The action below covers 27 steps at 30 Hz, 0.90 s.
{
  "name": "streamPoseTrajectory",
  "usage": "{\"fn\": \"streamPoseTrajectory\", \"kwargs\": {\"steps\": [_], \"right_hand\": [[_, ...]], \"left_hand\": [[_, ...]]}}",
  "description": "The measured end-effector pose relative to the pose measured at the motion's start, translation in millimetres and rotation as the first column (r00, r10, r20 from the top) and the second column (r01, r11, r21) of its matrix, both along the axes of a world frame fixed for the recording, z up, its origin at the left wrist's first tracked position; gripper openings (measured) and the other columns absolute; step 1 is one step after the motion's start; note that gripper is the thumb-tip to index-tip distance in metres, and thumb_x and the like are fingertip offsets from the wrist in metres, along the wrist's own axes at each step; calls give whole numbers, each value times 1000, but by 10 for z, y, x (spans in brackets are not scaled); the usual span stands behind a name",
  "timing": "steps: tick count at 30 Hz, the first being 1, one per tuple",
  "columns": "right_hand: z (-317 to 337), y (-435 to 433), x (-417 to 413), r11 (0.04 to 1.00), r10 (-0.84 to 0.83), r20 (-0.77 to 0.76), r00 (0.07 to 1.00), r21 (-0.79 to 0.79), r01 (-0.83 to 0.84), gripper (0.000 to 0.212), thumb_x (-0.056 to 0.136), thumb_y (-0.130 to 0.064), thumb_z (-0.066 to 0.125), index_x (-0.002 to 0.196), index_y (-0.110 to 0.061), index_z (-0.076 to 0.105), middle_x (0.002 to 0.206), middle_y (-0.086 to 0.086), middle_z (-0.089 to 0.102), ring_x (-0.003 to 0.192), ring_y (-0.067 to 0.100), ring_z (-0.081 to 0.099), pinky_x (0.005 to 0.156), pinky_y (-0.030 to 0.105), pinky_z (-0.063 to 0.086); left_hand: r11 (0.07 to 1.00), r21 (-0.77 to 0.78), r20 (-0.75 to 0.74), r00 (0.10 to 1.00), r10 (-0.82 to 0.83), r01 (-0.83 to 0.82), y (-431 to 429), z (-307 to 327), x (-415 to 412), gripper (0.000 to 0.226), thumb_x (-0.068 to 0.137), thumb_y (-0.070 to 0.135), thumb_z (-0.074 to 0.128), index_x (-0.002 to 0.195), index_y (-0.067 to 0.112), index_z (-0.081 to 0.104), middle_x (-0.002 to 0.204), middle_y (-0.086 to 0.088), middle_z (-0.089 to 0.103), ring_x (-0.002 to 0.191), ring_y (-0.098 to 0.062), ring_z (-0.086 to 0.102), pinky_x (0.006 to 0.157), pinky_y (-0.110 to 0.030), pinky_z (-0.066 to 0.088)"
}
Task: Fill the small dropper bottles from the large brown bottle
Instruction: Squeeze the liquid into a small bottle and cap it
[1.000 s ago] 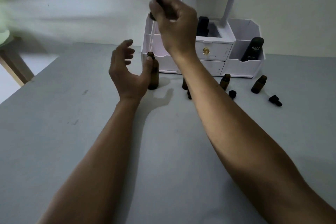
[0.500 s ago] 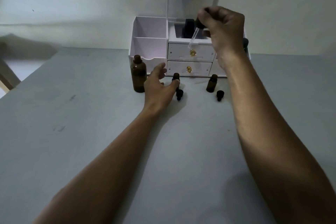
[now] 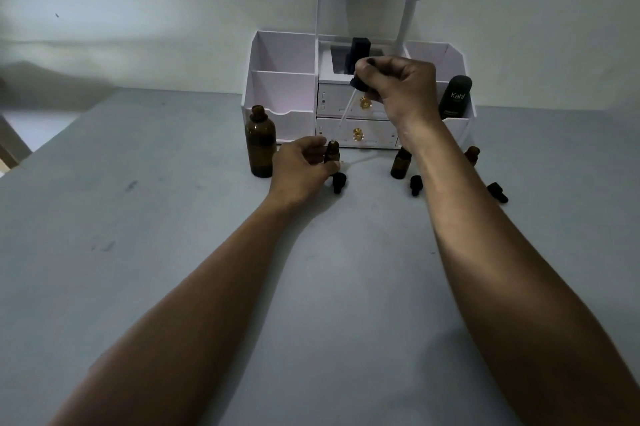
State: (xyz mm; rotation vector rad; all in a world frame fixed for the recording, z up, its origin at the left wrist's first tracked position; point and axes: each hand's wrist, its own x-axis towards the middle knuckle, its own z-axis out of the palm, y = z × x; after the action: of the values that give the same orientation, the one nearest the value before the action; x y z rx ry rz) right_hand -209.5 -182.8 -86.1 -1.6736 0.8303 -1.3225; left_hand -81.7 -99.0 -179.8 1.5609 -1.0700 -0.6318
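We read one word only: "Kahf", in white, on the tall black bottle. It stands in the white plastic organizer.

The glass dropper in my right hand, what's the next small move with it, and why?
Probably squeeze the black bulb: the clear glass dropper in your right hand has its tip at the mouth of the small brown bottle that your left hand steadies.

The left hand grips a small dropper bottle standing on the grey table; the right hand pinches a dropper, tip at its mouth, beside the large brown bottle
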Motion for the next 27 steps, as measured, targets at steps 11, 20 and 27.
{"fn": "streamPoseTrajectory", "kwargs": {"steps": [11,20,27], "right_hand": [[-53,8,25,999,-14,-79,997,-40,11,14,88,-13,74,100,-5,76,85,3,76,80,13,76,78,32,62],[-49,44,72,988,-53,-128,990,-153,33,9,85,-10,76,91,-5,78,75,0,74,66,1,70,71,16,56],[-56,56,65,983,-88,-154,984,-173,60,11,85,-15,76,94,-8,79,79,-3,74,71,-1,70,78,19,58]], "left_hand": [[1000,-7,57,998,-5,6,39,-3,-58,46,87,8,74,132,11,62,125,-1,68,103,-6,61,80,-5,45],[1000,-11,145,989,-1,3,16,-10,-30,44,89,7,71,132,9,63,125,-4,69,96,-3,60,72,5,42],[1000,-4,129,992,-1,2,27,9,-45,45,89,7,72,133,10,62,126,-3,69,100,-4,60,79,-3,44]]}}
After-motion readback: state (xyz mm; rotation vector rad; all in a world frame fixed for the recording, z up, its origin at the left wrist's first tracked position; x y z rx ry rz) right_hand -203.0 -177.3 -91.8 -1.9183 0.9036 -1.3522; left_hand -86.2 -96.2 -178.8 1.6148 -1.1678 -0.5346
